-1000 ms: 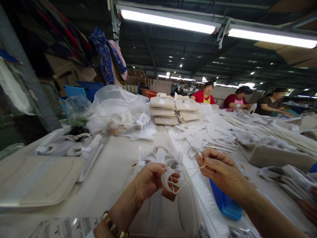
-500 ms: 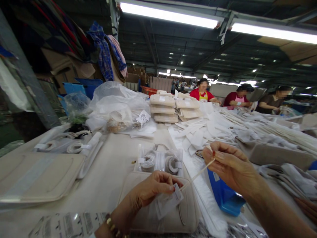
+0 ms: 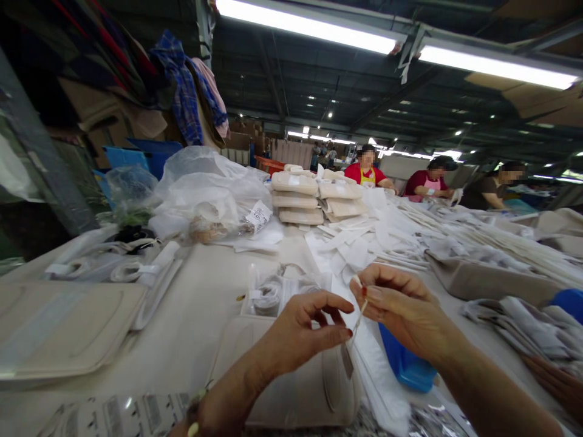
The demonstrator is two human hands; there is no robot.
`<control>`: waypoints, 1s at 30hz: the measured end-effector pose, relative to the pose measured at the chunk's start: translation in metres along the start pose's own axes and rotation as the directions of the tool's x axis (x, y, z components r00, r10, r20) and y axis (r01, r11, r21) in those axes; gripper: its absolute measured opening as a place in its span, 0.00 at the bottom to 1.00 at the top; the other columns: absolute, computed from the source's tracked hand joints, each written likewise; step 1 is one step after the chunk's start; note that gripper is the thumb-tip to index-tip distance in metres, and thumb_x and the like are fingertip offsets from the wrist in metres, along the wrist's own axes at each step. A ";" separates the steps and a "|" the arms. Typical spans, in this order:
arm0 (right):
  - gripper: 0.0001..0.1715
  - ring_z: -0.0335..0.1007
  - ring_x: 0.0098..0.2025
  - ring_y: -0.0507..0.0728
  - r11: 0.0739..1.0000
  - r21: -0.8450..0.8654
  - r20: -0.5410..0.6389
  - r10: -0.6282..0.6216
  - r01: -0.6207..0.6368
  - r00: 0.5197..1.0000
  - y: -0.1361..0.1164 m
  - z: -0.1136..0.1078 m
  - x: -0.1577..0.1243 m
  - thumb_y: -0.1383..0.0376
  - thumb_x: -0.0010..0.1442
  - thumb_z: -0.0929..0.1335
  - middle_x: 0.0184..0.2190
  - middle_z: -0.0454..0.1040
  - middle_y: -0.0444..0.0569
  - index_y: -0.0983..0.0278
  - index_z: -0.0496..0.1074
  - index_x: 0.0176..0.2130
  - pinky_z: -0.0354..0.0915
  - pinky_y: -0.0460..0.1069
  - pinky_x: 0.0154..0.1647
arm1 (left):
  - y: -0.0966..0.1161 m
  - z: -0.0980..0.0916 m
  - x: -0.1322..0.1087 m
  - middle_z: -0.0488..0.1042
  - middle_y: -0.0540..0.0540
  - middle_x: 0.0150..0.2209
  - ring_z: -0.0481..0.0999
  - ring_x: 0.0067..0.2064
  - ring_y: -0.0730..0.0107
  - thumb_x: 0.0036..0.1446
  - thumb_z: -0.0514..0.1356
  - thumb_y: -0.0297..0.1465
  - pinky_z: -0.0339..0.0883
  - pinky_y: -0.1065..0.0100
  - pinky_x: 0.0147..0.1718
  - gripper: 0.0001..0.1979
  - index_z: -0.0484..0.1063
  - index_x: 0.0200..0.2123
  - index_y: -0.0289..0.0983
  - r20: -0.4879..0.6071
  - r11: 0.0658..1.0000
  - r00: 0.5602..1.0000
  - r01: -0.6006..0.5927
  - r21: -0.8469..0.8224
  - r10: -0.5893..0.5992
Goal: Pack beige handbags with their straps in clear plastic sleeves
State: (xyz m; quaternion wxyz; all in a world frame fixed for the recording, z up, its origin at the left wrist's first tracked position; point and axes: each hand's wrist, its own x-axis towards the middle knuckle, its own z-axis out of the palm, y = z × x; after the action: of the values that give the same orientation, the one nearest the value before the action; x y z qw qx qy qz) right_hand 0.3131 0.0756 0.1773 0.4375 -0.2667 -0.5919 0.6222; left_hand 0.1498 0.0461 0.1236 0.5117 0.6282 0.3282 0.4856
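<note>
My right hand [image 3: 396, 306] pinches a thin white string [image 3: 359, 314] between thumb and forefinger. The string runs down to a small hang tag [image 3: 347, 359] that dangles edge-on below my left hand [image 3: 303, 332]. My left thumb and forefinger are pinched at the string near the tag, the other fingers raised. Both hands hover over a beige zipped pouch [image 3: 291, 382] lying on the table. A clear packet of coiled white straps [image 3: 277, 292] sits just beyond the hands.
A blue tray [image 3: 403, 364] lies under my right wrist. Beige pouches are stacked [image 3: 319, 200] further back, with white strips [image 3: 364, 249] scattered beside them. Plastic bags [image 3: 209, 194] stand at the left. A flat beige panel [image 3: 59, 325] lies at the near left. Three people work at the far right.
My right hand came back toward the left hand, shortening the string. The tag, flat in my left fingers before, now hangs edge-on below them, and my left hand rose a little.
</note>
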 end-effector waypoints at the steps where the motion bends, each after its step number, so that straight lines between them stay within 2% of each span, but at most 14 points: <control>1: 0.15 0.51 0.20 0.46 1.000 -0.008 -0.002 -0.004 0.004 1.000 0.002 0.000 0.001 0.58 0.42 0.77 0.21 0.65 0.44 0.65 0.73 0.23 0.46 0.44 0.19 | 0.004 0.004 0.002 0.73 0.46 0.30 0.68 0.31 0.70 0.46 0.63 0.31 0.60 0.69 0.32 0.12 0.75 0.36 0.34 -0.013 0.999 1.000 -0.010 0.038 0.011; 4: 0.14 0.51 0.20 0.46 1.000 -0.003 -0.005 -0.006 0.006 1.000 0.005 0.000 0.002 0.59 0.43 0.76 0.19 0.64 0.43 0.65 0.73 0.24 0.47 0.44 0.20 | 0.008 0.010 0.005 0.71 0.48 0.27 0.66 0.29 0.71 0.45 0.59 0.28 0.58 0.70 0.29 0.06 0.74 0.29 0.34 -0.058 0.989 0.998 -0.017 0.145 0.025; 8: 0.12 0.52 0.19 0.46 1.000 0.025 -0.011 0.001 -0.001 1.000 0.010 -0.002 0.003 0.60 0.43 0.76 0.19 0.65 0.43 0.65 0.74 0.24 0.47 0.44 0.19 | 0.003 0.009 0.001 0.68 0.51 0.23 0.64 0.27 0.74 0.44 0.57 0.25 0.56 0.72 0.28 0.05 0.72 0.23 0.36 -0.091 0.988 0.996 -0.002 0.153 0.016; 18: 0.10 0.52 0.19 0.46 0.999 0.051 -0.008 0.003 -0.003 1.000 0.014 -0.002 0.006 0.62 0.44 0.76 0.19 0.65 0.43 0.65 0.74 0.24 0.47 0.44 0.18 | -0.006 0.004 -0.003 0.70 0.49 0.23 0.65 0.25 0.73 0.41 0.55 0.28 0.55 0.72 0.25 0.06 0.71 0.25 0.34 -0.089 0.990 0.991 0.105 0.098 -0.097; 23: 0.12 0.52 0.20 0.45 0.999 0.037 0.009 -0.004 0.003 1.000 0.020 -0.005 0.005 0.61 0.46 0.75 0.19 0.65 0.42 0.66 0.73 0.25 0.48 0.42 0.19 | -0.011 0.010 0.001 0.64 0.54 0.20 0.61 0.24 0.76 0.40 0.56 0.27 0.53 0.73 0.23 0.03 0.66 0.24 0.36 -0.130 0.995 0.989 0.082 0.059 -0.074; 26: 0.10 0.57 0.23 0.46 0.998 -0.052 0.033 -0.029 0.030 0.999 0.024 -0.007 0.005 0.61 0.49 0.74 0.21 0.66 0.42 0.65 0.73 0.26 0.55 0.42 0.23 | -0.012 0.016 0.007 0.61 0.55 0.20 0.58 0.23 0.76 0.40 0.55 0.28 0.51 0.73 0.22 0.05 0.63 0.25 0.37 -0.183 0.997 0.981 0.072 0.009 -0.069; 28: 0.10 0.62 0.27 0.48 0.989 -0.112 0.068 -0.088 0.095 0.994 0.025 -0.006 0.006 0.61 0.51 0.73 0.25 0.68 0.44 0.64 0.73 0.26 0.60 0.43 0.27 | -0.013 0.019 0.012 0.60 0.55 0.20 0.58 0.23 0.76 0.43 0.55 0.31 0.52 0.73 0.22 0.04 0.62 0.25 0.37 -0.197 0.999 0.980 0.041 0.003 -0.040; 30: 0.10 0.65 0.31 0.51 0.967 -0.186 0.089 -0.162 0.176 0.983 0.026 -0.005 0.006 0.60 0.52 0.72 0.31 0.69 0.46 0.63 0.72 0.25 0.64 0.45 0.30 | -0.014 0.020 0.015 0.60 0.54 0.20 0.59 0.23 0.74 0.48 0.53 0.35 0.54 0.72 0.23 0.08 0.60 0.23 0.38 -0.205 0.999 0.979 -0.003 0.052 0.014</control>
State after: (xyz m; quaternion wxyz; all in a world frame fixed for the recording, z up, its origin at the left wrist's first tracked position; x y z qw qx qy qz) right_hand 0.3092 0.0853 0.1527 0.4392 -0.2334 -0.6855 0.5317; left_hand 0.1751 0.0568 0.1146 0.4567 0.5891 0.3890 0.5413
